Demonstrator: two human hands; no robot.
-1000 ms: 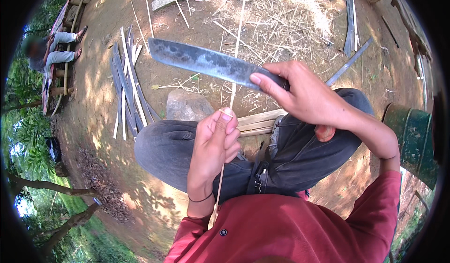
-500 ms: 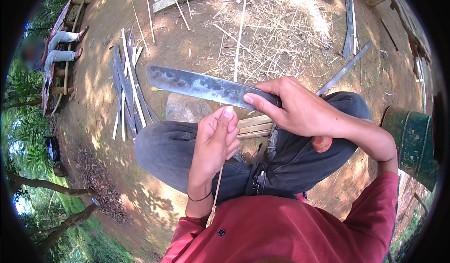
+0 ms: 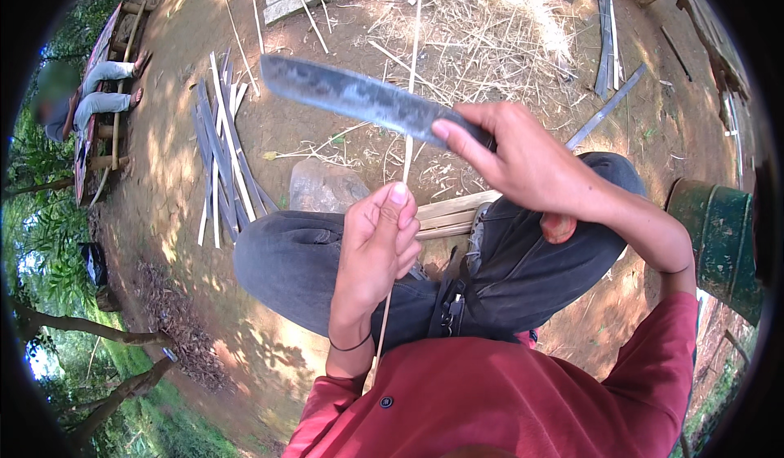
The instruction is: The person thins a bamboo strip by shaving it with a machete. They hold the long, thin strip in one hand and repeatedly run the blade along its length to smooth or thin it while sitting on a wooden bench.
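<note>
Above the lap, right hand (image 3: 531, 164) levels machete (image 3: 359, 98) pointing left.

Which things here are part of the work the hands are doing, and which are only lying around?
In use:
- big knife, gripped by the right hand
- thin bamboo strip, pinched in the left hand

Lying about:
- bundle of split slats on the ground
- stone
- green drum
- dry shavings
</note>
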